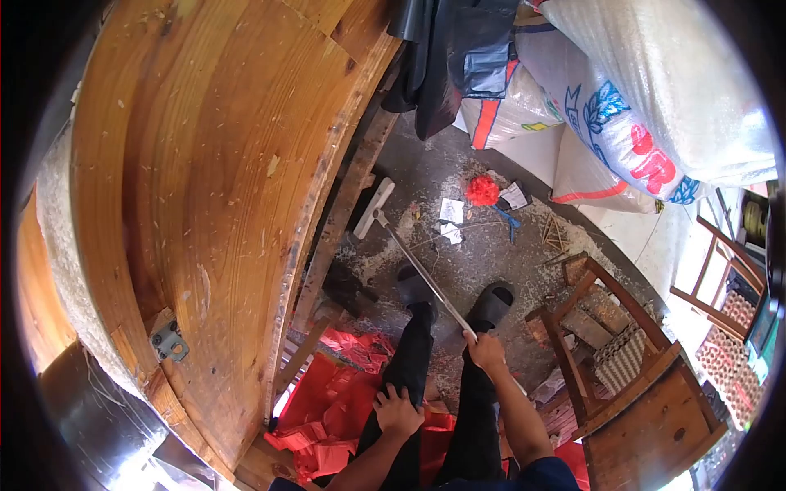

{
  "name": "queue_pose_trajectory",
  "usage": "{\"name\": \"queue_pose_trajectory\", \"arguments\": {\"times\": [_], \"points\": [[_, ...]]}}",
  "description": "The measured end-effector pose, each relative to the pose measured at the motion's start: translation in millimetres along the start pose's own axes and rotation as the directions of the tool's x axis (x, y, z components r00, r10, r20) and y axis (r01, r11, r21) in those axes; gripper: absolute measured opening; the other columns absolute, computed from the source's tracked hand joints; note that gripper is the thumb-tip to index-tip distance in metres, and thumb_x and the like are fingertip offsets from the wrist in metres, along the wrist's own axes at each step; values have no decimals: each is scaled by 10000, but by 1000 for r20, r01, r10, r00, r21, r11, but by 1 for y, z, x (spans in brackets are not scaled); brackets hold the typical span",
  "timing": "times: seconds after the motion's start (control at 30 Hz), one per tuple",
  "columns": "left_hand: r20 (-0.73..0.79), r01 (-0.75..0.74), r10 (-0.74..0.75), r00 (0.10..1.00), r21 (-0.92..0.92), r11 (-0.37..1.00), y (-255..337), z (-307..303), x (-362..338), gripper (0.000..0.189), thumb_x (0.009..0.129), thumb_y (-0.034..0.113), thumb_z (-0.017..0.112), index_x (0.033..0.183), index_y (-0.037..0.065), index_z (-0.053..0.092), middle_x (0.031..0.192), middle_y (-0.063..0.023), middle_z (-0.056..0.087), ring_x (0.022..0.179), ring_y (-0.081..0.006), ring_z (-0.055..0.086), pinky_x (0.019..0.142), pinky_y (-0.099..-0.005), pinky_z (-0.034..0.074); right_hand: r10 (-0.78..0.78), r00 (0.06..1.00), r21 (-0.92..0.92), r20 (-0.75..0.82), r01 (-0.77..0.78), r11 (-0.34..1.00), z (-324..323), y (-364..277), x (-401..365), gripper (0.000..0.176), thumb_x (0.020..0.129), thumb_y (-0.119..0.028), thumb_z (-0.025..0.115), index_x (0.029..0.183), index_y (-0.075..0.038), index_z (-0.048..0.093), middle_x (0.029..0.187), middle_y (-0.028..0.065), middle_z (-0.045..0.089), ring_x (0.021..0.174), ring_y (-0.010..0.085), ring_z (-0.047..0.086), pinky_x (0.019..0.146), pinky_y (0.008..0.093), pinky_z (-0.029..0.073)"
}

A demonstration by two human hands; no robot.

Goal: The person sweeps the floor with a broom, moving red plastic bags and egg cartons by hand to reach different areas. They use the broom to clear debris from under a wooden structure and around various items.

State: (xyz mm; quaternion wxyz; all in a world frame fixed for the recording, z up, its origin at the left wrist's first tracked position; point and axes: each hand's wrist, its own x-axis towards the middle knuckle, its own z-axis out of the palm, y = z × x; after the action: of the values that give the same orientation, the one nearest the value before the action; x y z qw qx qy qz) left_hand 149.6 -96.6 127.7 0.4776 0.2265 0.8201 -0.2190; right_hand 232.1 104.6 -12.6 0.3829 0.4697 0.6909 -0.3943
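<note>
My right hand is closed round the metal handle of what looks like a broom. Its narrow pale head rests by the wooden beam, to the left of the littered floor. My left hand lies on my left knee with its fingers spread and nothing in it. Both dark slippers stand on the floor, on either side of the handle. Red plastic bags lie beside and below my left leg.
Shavings, a red pom-pom-like bundle and white papers litter the floor. A large wooden tabletop fills the left. Full woven sacks stand at upper right. A wooden chair and egg trays are at right.
</note>
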Motion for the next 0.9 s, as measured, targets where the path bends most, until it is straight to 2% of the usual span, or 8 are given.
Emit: {"name": "queue_pose_trajectory", "arguments": {"times": [0.17,0.27,0.4,0.5,0.6,0.67,0.87,0.9], "points": [[-16,-6,5,1000,-30,1000,0,-5,-1,594,739,422,633,1231,92,598,1369,-199,443,1130,-393,482,933,-520,413,125,992,41,2,-125,991,-14,27,-77,648,939,-558,434,893,32,697,864,331,637,876,498,623,815,546,488],[15,14,-14,1000,-29,999,1,-10,1,589,735,415,636,1227,92,603,1358,-198,449,1127,-392,482,925,-523,414,89,994,70,-59,-84,994,-41,1,-124,614,937,-528,472,871,44,687,830,335,631,846,505,621,793,552,488],[-11,6,-6,1000,-27,1000,0,-10,0,582,727,399,643,1217,88,610,1343,-197,457,1124,-391,481,909,-521,419,-45,988,104,-146,60,993,-36,-23,-82,635,929,-530,488,818,70,662,820,343,626,842,515,616,786,552,487],[-21,2,-3,1000,-41,999,3,-9,0,569,724,393,642,1201,83,617,1335,-195,463,1122,-391,482,902,-516,424,30,988,64,-153,-20,998,-55,-54,-38,675,921,-559,477,836,84,662,836,353,623,849,520,613,789,549,488],[-26,-6,4,1000,-56,998,0,-18,1,538,725,389,640,1165,80,628,1330,-192,467,1122,-390,483,902,-511,425,122,992,81,-28,-119,990,-65,-13,-55,681,926,-571,446,911,69,679,880,349,630,885,505,622,793,557,489],[-20,-10,8,1000,-80,997,-2,-26,3,520,726,387,639,1145,79,633,1331,-190,467,1124,-389,483,906,-509,423,166,977,45,-134,-161,986,-51,29,-82,680,921,-550,480,856,98,678,820,360,619,844,510,626,759,540,501],[-10,-19,18,1000,-102,995,-19,-33,23,552,751,393,620,1206,83,580,1293,-178,481,1128,-388,479,936,-534,404,46,988,111,-144,-30,993,-123,52,-197,604,921,-475,539,741,89,658,687,314,606,759,498,622,647,516,486],[-127,-43,18,992,-201,979,-21,-38,30,581,756,363,630,1249,70,539,1302,-189,470,1159,-398,461,964,-535,390,-9,992,135,-127,26,990,-132,57,-203,578,931,-456,533,738,75,653,687,295,613,756,499,615,619,510,474]]}}
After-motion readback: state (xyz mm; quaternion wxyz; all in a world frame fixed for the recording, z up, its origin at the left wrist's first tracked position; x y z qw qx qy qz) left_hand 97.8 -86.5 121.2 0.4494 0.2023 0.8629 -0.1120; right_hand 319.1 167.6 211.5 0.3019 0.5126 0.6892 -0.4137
